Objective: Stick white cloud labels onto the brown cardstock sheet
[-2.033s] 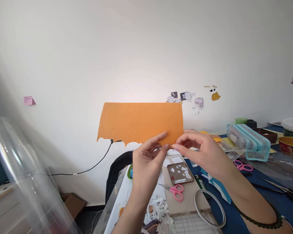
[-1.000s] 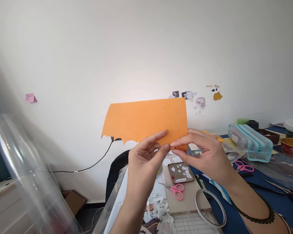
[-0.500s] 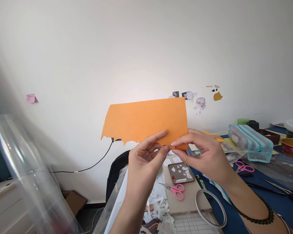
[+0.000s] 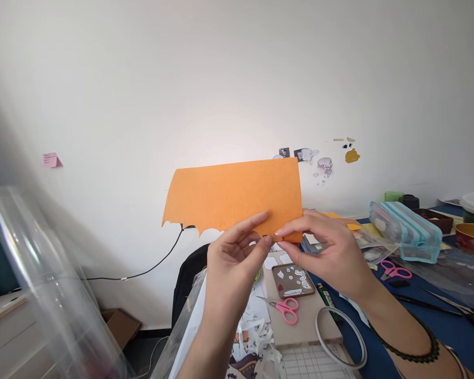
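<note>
A sheet of orange paper [image 4: 233,195] is held up in front of the wall, its lower left edge cut in scallops. My left hand [image 4: 237,258] pinches the bottom edge between thumb and fingers, with the index finger lying against the paper. Close beside it, my right hand [image 4: 329,252] grips the lower right corner, thumb below and fingers above. A small piece at the edge between the two hands is too small to make out. Beneath them lie pink-handled scissors [image 4: 288,309] and a shallow tray [image 4: 293,280] of small cut-outs.
A roll of tape [image 4: 342,338] lies on the desk, with white paper scraps [image 4: 260,337] to its left. A blue-striped pencil case [image 4: 406,231], a second pair of pink scissors [image 4: 397,270] and a round tin [image 4: 472,239] stand at right. Clear film [image 4: 43,284] rises at left.
The orange paper and both hands have shifted very slightly left. Both hands keep their hold, and the things on the desk have not moved.
</note>
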`<action>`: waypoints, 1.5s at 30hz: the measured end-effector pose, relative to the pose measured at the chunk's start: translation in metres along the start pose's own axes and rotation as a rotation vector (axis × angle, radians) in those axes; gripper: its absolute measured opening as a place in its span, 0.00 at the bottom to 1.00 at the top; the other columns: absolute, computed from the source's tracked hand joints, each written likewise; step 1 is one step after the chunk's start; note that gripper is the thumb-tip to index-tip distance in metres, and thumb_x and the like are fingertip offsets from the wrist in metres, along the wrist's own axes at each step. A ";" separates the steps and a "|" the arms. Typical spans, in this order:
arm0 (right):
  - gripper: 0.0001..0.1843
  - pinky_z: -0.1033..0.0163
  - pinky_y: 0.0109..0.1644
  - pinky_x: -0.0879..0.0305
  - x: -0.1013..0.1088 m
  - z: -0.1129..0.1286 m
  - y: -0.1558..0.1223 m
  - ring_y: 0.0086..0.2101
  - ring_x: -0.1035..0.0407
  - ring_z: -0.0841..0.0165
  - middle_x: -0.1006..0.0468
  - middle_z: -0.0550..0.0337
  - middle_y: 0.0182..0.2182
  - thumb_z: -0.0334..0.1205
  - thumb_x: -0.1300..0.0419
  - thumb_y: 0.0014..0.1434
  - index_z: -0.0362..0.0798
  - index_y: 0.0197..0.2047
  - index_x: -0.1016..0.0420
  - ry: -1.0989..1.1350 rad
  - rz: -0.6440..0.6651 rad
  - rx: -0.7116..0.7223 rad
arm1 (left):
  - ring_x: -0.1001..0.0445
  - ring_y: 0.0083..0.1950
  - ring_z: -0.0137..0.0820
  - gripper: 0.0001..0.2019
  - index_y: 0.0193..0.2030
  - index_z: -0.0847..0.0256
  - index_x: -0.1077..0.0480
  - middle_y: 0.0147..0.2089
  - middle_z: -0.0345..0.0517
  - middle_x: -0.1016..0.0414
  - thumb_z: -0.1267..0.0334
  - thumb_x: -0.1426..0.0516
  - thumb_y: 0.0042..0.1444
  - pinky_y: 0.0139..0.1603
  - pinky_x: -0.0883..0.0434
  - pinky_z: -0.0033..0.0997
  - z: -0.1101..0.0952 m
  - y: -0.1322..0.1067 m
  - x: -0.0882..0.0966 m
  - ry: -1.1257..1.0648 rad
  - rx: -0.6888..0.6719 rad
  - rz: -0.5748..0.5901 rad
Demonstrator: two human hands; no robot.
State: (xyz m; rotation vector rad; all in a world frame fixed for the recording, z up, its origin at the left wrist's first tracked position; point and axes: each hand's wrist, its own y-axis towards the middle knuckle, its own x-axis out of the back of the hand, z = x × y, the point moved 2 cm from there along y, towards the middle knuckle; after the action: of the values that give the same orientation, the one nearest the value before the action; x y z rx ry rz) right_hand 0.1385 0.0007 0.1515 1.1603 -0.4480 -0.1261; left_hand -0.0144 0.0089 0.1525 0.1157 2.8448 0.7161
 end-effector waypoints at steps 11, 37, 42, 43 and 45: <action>0.07 0.64 0.33 0.34 -0.002 -0.011 -0.001 0.29 0.35 0.75 0.34 0.63 0.36 0.33 0.35 0.54 0.52 0.36 0.27 0.124 -0.046 -0.129 | 0.24 0.34 0.20 0.13 0.43 0.50 0.21 0.27 0.35 0.27 0.68 0.34 0.49 0.37 0.27 0.14 0.002 0.000 0.001 0.055 -0.063 -0.022; 0.04 0.55 0.52 0.34 0.055 -0.031 0.003 0.47 0.31 0.62 0.23 0.59 0.40 0.37 0.31 0.46 0.53 0.24 0.22 0.401 -0.420 -0.473 | 0.24 0.42 0.29 0.14 0.49 0.60 0.25 0.48 0.46 0.21 0.63 0.45 0.57 0.43 0.27 0.27 0.036 0.026 0.003 0.382 0.044 0.095; 0.04 0.54 0.51 0.33 0.074 -0.030 0.003 0.44 0.31 0.64 0.24 0.59 0.39 0.34 0.32 0.48 0.53 0.26 0.21 0.397 -0.477 -0.457 | 0.29 0.31 0.27 0.12 0.35 0.63 0.22 0.31 0.43 0.23 0.71 0.45 0.47 0.30 0.34 0.24 0.062 0.037 0.005 0.547 0.310 0.540; 0.04 0.54 0.51 0.33 0.076 -0.030 0.003 0.43 0.31 0.64 0.24 0.59 0.39 0.34 0.32 0.48 0.53 0.25 0.21 0.391 -0.474 -0.456 | 0.31 0.28 0.26 0.11 0.33 0.63 0.22 0.27 0.40 0.25 0.71 0.45 0.45 0.27 0.37 0.24 0.064 0.037 0.006 0.563 0.343 0.614; 0.05 0.55 0.51 0.33 0.079 -0.031 0.003 0.42 0.31 0.65 0.24 0.59 0.38 0.34 0.32 0.49 0.53 0.25 0.21 0.381 -0.467 -0.456 | 0.36 0.25 0.24 0.11 0.31 0.61 0.21 0.22 0.36 0.30 0.72 0.44 0.43 0.25 0.41 0.24 0.068 0.037 0.007 0.590 0.400 0.755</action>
State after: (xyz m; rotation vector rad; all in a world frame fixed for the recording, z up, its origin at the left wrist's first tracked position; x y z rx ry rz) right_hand 0.2222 0.0027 0.1664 0.7928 0.1920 -0.3834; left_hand -0.0056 0.0734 0.1100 1.2846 3.4625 0.2865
